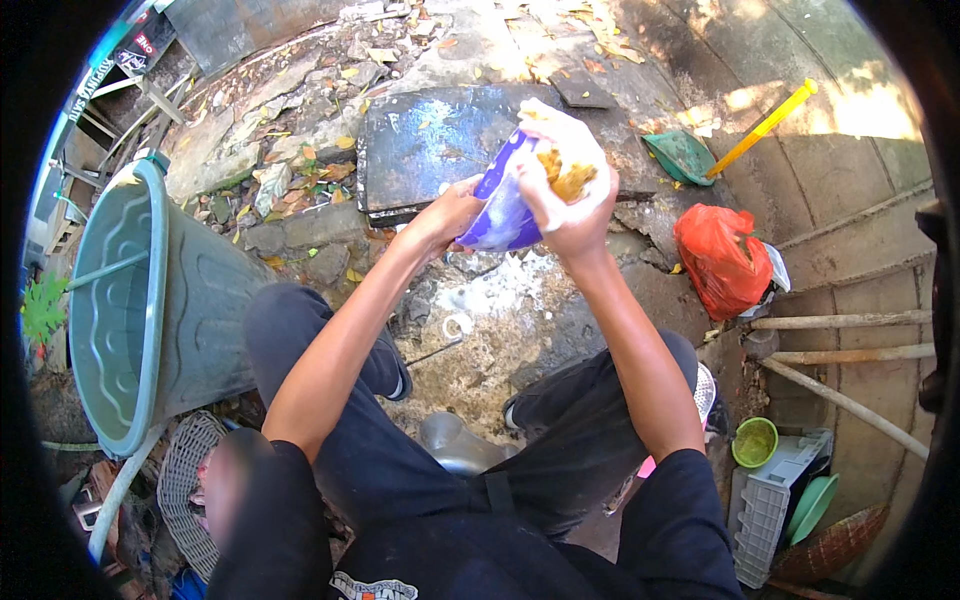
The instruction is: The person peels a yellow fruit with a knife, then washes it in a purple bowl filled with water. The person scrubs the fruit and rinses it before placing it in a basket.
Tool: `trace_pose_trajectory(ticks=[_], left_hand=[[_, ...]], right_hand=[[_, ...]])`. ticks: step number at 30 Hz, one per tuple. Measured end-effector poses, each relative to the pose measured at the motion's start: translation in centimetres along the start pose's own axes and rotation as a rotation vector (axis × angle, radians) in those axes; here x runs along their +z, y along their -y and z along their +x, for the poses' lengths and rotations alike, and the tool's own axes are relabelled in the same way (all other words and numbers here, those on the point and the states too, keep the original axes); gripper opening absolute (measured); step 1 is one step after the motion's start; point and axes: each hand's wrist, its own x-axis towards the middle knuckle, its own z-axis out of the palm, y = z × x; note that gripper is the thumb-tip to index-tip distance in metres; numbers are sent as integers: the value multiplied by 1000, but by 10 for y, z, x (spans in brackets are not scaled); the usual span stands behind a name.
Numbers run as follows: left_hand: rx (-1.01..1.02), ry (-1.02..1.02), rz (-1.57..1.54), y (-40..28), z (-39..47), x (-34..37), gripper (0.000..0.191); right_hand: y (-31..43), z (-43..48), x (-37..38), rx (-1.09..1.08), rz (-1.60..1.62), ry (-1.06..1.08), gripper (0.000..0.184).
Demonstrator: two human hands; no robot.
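Out in front of me, a purple plastic bowl (491,221), tilted on its side, is smeared with white suds. My left hand (448,215) grips its left edge. My right hand (581,214) is thickly coated in foam and holds a yellow-brown scrubbing sponge (574,178) at the bowl's right side. Suds hide most of the right fingers and part of the sponge. Below the bowl, white foam (499,289) lies splashed on the rough wet ground, with a small white ring (457,326) near it.
A tall teal plastic bin (202,300) and a wicker basket (184,487) are at my left. A dark slab (435,142) lies ahead. To the right are a green dustpan (682,156) with a yellow handle, a red plastic bag (724,259), pipes (840,321) and a grey crate (761,517).
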Motion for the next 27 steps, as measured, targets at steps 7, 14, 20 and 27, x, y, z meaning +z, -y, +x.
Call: trace_pose_trajectory(ticks=[7, 14, 20, 27], left_hand=[[268, 105, 203, -7, 5, -8, 37], [287, 32, -386, -7, -34, 12, 39], [395, -280, -449, -6, -1, 8, 30], [393, -651, -304, -4, 16, -4, 27]], right_hand=[[-19, 7, -12, 617, 708, -18, 27], [-14, -6, 3, 1120, 875, -21, 44], [-4, -16, 26, 1101, 1097, -92, 39], [-8, -18, 34, 991, 1183, -152, 44]])
